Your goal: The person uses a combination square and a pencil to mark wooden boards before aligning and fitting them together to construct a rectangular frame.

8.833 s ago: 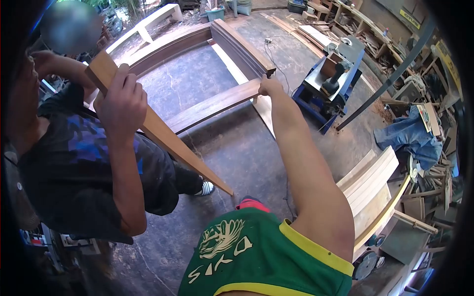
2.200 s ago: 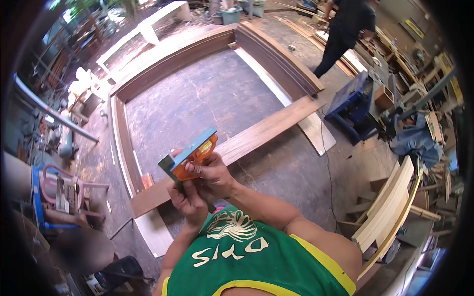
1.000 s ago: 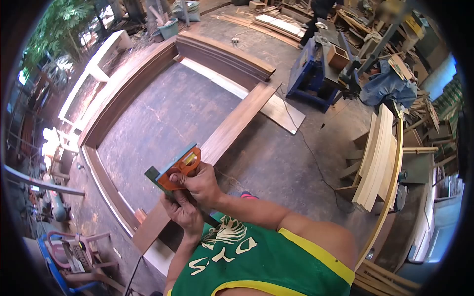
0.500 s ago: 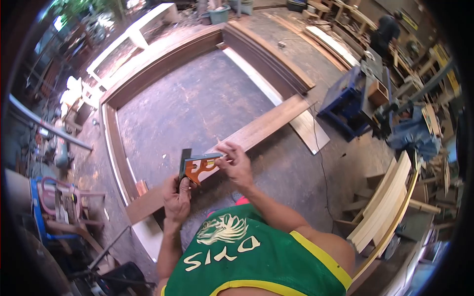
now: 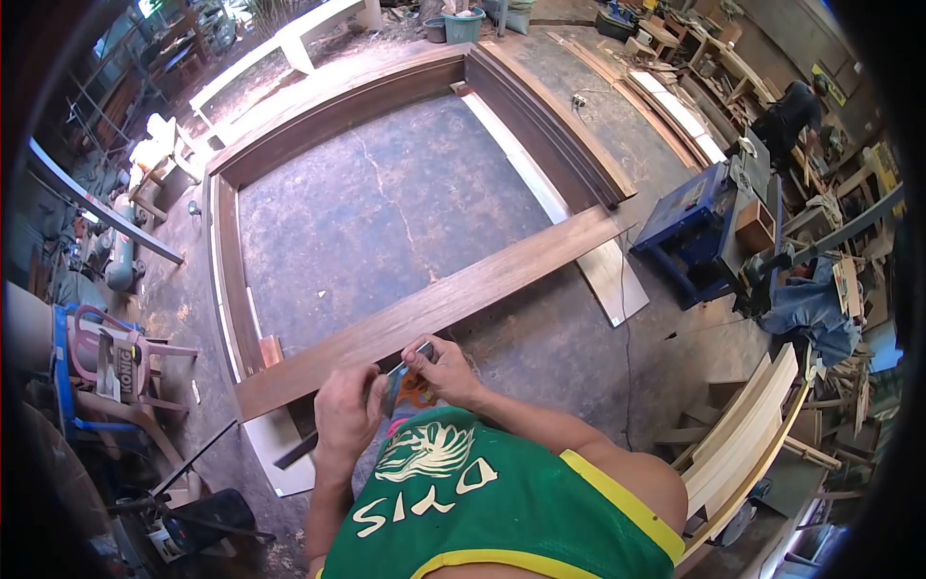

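Note:
Close to my chest I hold a combination square [image 5: 415, 390] with an orange head and a dark metal blade. My left hand [image 5: 345, 410] is wrapped around it, and a dark end of the blade sticks out to the lower left of the wrist. My right hand [image 5: 444, 372] pinches the other end between thumb and fingers. Much of the tool is hidden behind my hands. Just beyond them a brown wooden board [image 5: 453, 289] lies across the near end of a large dark wooden frame [image 5: 550, 130].
A blue machine stand [image 5: 683, 230] is at the right, with a person [image 5: 791, 116] behind it. Curved pale wood pieces [image 5: 743, 434] lean at the lower right. A cable [image 5: 629, 357] runs over the floor. A plastic chair [image 5: 145, 357] stands at the left.
Both hands have drawn the combination square down toward my chest and turned it, so its blade end now points to the lower left. My view has shifted slightly.

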Demonstrator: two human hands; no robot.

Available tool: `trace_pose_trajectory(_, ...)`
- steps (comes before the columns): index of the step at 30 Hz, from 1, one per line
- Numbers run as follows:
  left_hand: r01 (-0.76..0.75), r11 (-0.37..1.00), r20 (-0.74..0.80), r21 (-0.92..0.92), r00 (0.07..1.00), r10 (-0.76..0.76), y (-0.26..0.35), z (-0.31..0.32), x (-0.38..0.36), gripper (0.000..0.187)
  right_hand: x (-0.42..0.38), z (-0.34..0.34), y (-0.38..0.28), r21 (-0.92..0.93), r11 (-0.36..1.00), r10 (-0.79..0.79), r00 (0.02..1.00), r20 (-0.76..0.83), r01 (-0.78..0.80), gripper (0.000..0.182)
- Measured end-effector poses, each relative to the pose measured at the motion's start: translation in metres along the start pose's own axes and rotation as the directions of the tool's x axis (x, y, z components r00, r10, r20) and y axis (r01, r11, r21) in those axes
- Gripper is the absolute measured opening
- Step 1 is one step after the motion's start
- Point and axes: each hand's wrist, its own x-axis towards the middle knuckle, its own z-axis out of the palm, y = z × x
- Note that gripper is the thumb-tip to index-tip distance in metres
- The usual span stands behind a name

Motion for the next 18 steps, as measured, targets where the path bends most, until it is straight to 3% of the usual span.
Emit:
trace_pose_trajectory(1,-0.115,0.987,-0.238,0.109,0.961,0.138,0.003,0.001,0.006,0.011,0.003,-0.002,0.01,0.109,0.994,0.041,0.993,-0.107,-0.03,0.031)
trace_pose_trajectory(2,-0.138,0.987,-0.364,0.086,0.918,0.16,-0.001,0.01,0.004,0.015,0.008,-0.004,0.018,0.219,0.975,0.094,0.974,-0.204,-0.048,0.029)
trace_pose_trajectory(3,-0.127,0.988,-0.368,0.084,0.918,0.149,-0.001,0.015,-0.001,0.015,0.015,-0.006,0.022,0.214,0.975,0.101,0.975,-0.197,-0.058,0.029)
trace_pose_trajectory(5,-0.16,0.959,-0.406,-0.234,0.912,0.053,0.0,0.029,-0.016,0.016,0.03,-0.012,0.03,0.646,0.761,0.195,0.928,-0.318,0.061,0.023)
trace_pose_trajectory(7,-0.089,0.952,-0.341,-0.293,0.94,-0.017,-0.021,0.055,-0.033,0.025,0.047,-0.01,0.029,0.663,0.746,0.226,0.913,-0.34,0.062,0.023)
trace_pose_trajectory(9,0.333,0.771,-0.104,-0.543,0.884,-0.456,-0.039,0.073,-0.041,0.039,0.065,0.001,0.033,0.753,0.657,0.226,0.947,-0.229,0.025,0.023)
trace_pose_trajectory(10,0.399,0.67,-0.026,-0.625,0.848,-0.529,-0.053,0.08,-0.046,0.049,0.074,0.017,0.029,0.793,0.609,0.277,0.94,-0.201,-0.01,0.023)
trace_pose_trajectory(13,0.376,0.686,-0.091,-0.623,0.836,-0.541,-0.088,0.08,-0.051,0.055,0.1,0.073,0.039,0.821,0.499,0.356,0.929,0.097,-0.277,0.024)
trace_pose_trajectory(15,0.338,0.713,-0.169,-0.615,0.826,-0.537,-0.118,0.068,-0.051,0.049,0.115,0.118,0.036,0.777,0.555,0.368,0.926,0.089,-0.295,0.026)
trace_pose_trajectory(17,0.44,0.592,-0.177,-0.675,0.682,-0.709,-0.157,0.056,-0.063,0.04,0.134,0.158,0.057,0.76,0.593,0.321,0.944,0.079,-0.266,0.025)
trace_pose_trajectory(18,0.339,0.704,-0.334,-0.624,0.698,-0.633,-0.172,0.046,-0.06,0.032,0.145,0.177,0.059,0.696,0.651,0.331,0.939,0.098,-0.302,0.025)
